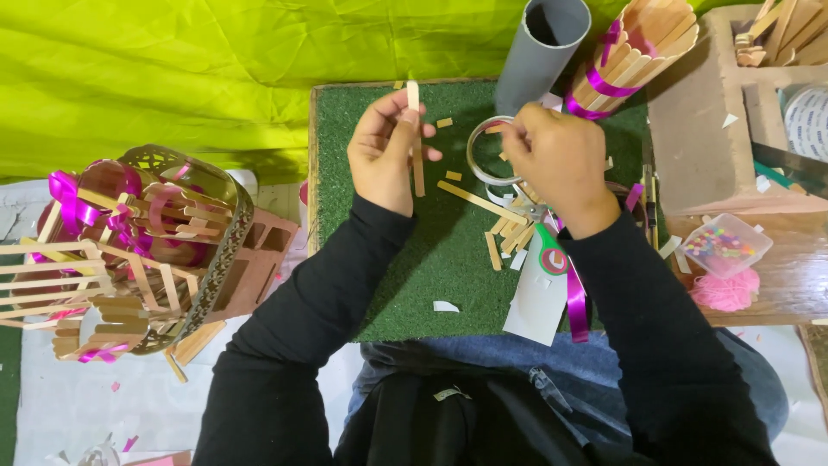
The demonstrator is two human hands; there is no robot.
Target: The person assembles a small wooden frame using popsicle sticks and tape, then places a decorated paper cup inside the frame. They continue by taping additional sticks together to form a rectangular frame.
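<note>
Two hands: left hand (384, 151) pinches a wooden stick (417, 138); right hand (556, 160) fingers curled over a tape ring (479, 160).
Surface: green turf board (405, 267), yellow-green cloth (172, 78) behind it.
Hidden: right fingertips' grip cannot be told.

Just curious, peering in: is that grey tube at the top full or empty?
Empty as far as shows: the grey tube has an open mouth, dark inside, with nothing poking out. Its bottom is hidden.
</note>
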